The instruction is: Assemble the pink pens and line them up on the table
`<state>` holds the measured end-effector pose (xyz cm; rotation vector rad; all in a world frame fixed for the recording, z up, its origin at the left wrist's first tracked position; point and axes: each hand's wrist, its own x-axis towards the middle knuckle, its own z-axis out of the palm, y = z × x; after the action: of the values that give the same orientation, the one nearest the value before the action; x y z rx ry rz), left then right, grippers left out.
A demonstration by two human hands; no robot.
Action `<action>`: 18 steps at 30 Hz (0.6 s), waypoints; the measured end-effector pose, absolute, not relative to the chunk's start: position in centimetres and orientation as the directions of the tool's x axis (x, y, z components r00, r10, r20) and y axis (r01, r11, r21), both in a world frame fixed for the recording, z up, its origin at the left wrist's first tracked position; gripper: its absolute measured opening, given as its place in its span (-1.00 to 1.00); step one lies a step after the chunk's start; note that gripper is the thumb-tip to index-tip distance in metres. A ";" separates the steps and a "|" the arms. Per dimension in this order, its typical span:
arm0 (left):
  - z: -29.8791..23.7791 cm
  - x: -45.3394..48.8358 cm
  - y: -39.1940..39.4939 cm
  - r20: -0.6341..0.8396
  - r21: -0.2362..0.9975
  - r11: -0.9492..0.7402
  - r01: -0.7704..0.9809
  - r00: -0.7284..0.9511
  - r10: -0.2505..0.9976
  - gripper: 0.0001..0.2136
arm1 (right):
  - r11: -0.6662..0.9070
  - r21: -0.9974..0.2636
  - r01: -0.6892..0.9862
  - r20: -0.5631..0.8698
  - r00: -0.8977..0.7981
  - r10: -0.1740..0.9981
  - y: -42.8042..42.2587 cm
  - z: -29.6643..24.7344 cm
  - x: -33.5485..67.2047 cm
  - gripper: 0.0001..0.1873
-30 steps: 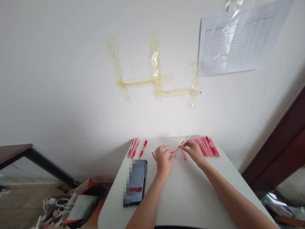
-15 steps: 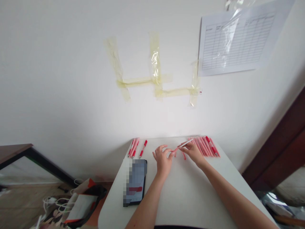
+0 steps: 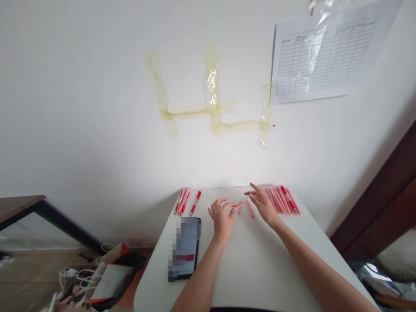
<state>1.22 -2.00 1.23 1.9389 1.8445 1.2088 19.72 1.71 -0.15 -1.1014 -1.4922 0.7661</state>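
Note:
On a white table (image 3: 253, 264) my left hand (image 3: 222, 216) pinches the end of a pink pen barrel (image 3: 238, 204) between thumb and fingers. My right hand (image 3: 264, 204) is at the barrel's other end, where a thin white refill (image 3: 247, 198) sticks out; its index finger points up and the other fingers are curled near the refill. A loose pink pen part (image 3: 250, 209) lies on the table just below my right hand. A row of several pink pen barrels and red pens (image 3: 282, 199) lies to the right of that hand.
A few red-and-white pens (image 3: 186, 201) lie at the table's far left corner. A dark tablet (image 3: 184, 248) rests on the left side of the table. The wall behind carries tape strips (image 3: 211, 108) and a printed sheet (image 3: 325, 52). Bags and cables (image 3: 97, 277) lie on the floor to the left.
The white refill, long and sticking out past my right hand before, now shows only a short tip at the barrel. My right fingers have loosened and the index finger lifted.

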 end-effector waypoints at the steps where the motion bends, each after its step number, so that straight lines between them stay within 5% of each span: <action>1: 1.3 1.2 -2.0 0.410 0.647 -0.196 0.737 -0.119 0.904 -0.91 | 0.382 -0.887 0.259 0.392 -0.015 0.920 1.7 -0.2 19.7 -0.31; 11: 1.4 1.0 -2.0 0.404 0.639 -0.187 0.746 -0.118 0.907 -0.92 | 0.418 -0.800 0.431 0.409 -0.118 0.905 1.3 -1.0 19.3 -0.38; 18: 1.2 0.9 -1.9 0.397 0.616 -0.137 0.776 -0.156 0.904 -0.89 | 0.420 -0.769 0.482 0.445 -0.067 0.893 1.5 -1.2 19.6 -0.17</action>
<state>0.87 -1.90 1.20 1.9251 1.9463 1.1692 19.61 1.47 -1.20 -1.2056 -1.7070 0.5320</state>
